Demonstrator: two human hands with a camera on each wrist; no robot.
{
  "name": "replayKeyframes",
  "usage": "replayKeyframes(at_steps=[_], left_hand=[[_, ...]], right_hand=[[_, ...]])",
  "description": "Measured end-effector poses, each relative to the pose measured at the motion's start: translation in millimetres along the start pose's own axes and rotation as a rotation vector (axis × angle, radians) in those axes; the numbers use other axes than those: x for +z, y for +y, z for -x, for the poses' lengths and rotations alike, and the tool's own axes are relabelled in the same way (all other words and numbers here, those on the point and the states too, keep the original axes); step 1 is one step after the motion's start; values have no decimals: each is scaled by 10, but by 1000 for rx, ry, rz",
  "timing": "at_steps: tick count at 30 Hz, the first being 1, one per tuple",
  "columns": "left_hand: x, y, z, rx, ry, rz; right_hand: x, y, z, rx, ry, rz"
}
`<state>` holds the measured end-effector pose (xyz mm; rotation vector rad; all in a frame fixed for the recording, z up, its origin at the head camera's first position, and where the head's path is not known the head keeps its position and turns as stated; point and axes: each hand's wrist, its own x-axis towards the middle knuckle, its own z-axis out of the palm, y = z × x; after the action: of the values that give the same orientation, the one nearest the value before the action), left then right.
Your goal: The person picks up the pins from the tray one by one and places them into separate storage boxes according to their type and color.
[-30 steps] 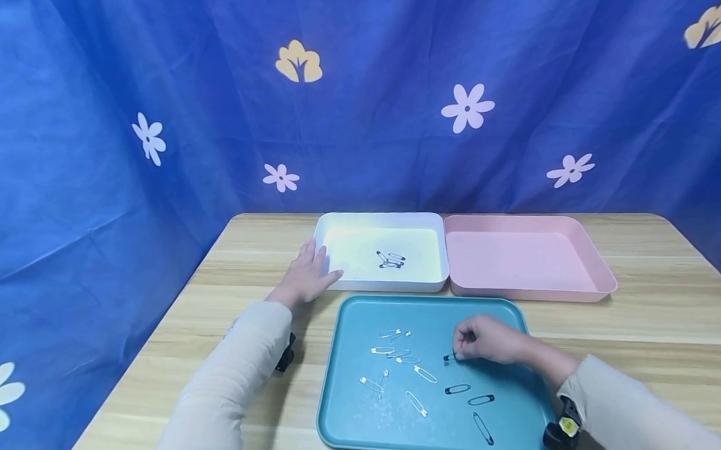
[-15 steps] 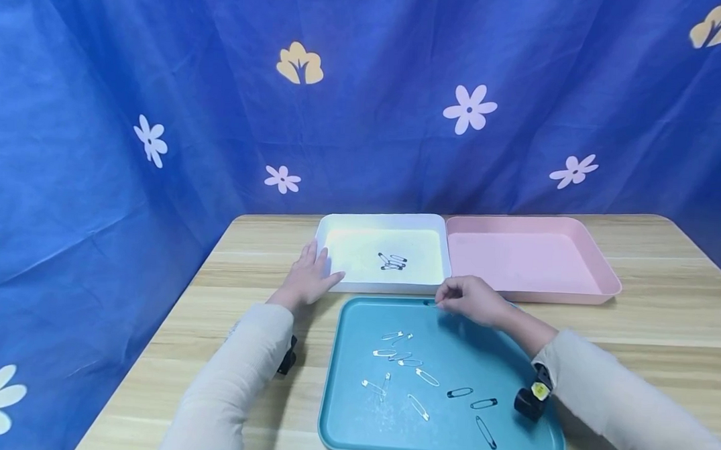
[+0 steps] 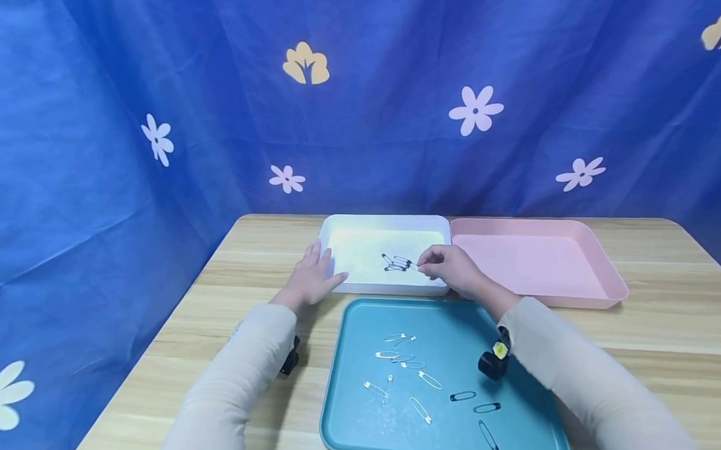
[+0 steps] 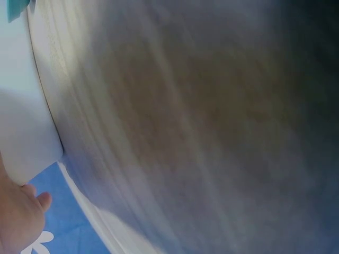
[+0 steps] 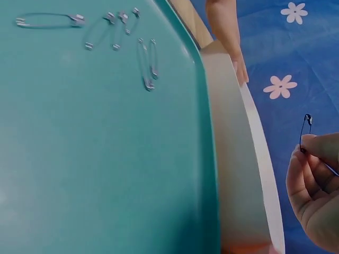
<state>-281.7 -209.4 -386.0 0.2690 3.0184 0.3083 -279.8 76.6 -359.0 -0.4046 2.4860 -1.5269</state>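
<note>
Pinching black safety pin [image 5: 302,131] in right fingers [image 5: 297,177], spread left fingers [image 3: 325,258] against white tray [image 3: 388,290]; could tangle if dropped onto pin pile [image 3: 395,267].

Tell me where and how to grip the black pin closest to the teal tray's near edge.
Probably pinch the black pin across its middle, from above and the right: it lies flat, its long sides close together, with bare teal tray to its right.
</note>
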Motion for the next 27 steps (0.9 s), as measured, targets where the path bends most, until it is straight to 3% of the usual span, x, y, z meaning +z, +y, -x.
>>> replayKeyframes(at_steps=[6,13,18,27], left_hand=[[-6,5,9,-7,-4,9],[-4,9,8,-2,-6,10],[-13,7,19,-11,-7,5],[-9,13,10,-11,-7,8]], right_hand=[[71,-62,-203,82,2,-23],[145,-19,-438,33,74,5],[225,29,-589,76,111,47],[292,109,-773,86,91,178]])
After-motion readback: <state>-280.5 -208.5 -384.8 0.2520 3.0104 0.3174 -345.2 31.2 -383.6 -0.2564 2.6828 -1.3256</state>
